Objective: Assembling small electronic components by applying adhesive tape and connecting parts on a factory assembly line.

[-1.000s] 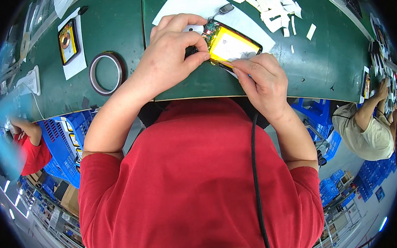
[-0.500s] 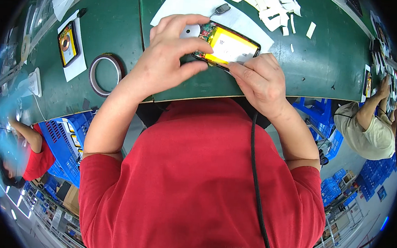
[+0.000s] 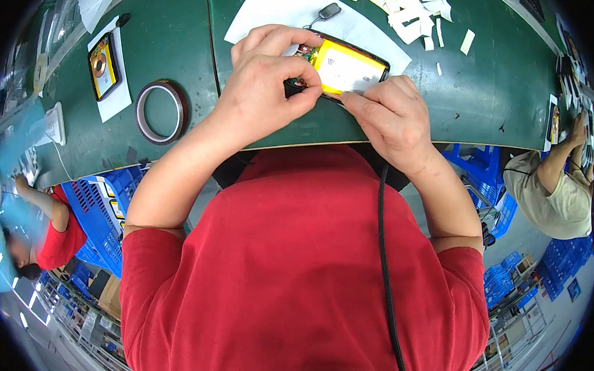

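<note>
An opened power bank (image 3: 352,69) is between my hands over the green table: a black case with a white-and-yellow battery and a circuit board (image 3: 308,54) at its left end. My left hand (image 3: 269,80) reaches over the board end. Its thumb and index finger pinch together at the battery's near left corner, and whatever lies between them is hidden; another finger touches the far edge. My right hand (image 3: 393,117) grips the near edge of the case between thumb and bent fingers. White paper (image 3: 272,13) lies beyond, with a small dark grey tab on a cord (image 3: 329,11).
On the left, a roll of brown tape (image 3: 161,112) lies near a second opened power bank (image 3: 102,66) on white paper. Cut white strips (image 3: 413,17) are scattered at the far right. Blue crates (image 3: 97,208) stand below the table edge. Other people (image 3: 552,192) sit on both sides.
My left thumb and index finger, apart before, have closed together at the battery's near left corner. My right hand keeps its grip on the case's near edge.
</note>
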The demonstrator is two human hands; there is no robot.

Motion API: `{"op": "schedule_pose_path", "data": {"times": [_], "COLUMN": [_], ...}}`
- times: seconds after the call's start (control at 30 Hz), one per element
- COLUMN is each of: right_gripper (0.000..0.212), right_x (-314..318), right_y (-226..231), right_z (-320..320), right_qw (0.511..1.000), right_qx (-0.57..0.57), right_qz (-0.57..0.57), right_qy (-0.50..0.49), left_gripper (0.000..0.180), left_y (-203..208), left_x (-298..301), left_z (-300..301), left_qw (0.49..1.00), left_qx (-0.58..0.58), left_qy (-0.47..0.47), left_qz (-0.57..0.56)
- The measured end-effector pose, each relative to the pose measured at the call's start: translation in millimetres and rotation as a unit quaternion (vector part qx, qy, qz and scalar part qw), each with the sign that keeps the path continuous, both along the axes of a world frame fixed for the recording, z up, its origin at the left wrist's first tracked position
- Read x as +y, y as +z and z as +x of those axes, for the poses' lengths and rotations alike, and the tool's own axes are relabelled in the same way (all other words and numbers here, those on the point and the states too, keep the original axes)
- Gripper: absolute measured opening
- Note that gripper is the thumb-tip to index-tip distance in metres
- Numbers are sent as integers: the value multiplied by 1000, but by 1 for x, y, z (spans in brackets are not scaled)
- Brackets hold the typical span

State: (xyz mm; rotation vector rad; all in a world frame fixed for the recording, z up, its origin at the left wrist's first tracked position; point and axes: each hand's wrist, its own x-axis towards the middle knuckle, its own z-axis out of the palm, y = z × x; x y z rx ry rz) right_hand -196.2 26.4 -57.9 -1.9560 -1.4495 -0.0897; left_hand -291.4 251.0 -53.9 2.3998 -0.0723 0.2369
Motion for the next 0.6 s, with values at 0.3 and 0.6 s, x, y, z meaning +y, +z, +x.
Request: {"op": "schedule_pose_path", "data": {"times": [0.3, 0.6], "right_gripper": [23, 22], "right_x": [1, 0], "right_y": [2, -1], "right_z": [1, 1], "right_qw": [1000, 1000], "right_qx": [-2, 4], "right_qz": [-3, 14], "right_qy": [7, 5], "left_gripper": [8, 13], "left_y": [0, 8], "left_x": [2, 4], "left_z": [8, 10], "left_qw": [1000, 998], "left_qx": [10, 4], "left_qy": [23, 14], "left_qz": [3, 68]}}
